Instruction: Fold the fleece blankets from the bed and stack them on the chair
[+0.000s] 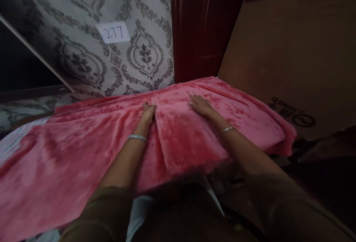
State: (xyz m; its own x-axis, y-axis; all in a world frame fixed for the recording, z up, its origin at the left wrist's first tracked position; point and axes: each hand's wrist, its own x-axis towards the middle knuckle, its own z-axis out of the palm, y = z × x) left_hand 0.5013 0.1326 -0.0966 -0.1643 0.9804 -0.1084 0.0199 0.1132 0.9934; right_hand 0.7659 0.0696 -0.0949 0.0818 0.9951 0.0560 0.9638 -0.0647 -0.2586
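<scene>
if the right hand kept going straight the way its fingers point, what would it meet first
First, more of the pink blanket that the right hand seems to rest on; beyond that, probably the patterned wall, though depth is hard to judge.

This looks like a room in a home: ornate grey wallpaper, a glossy dark-red panel beside it, and a plush pink blanket spread below. Less homely are the big printed carton and the paper marked 277.
</scene>
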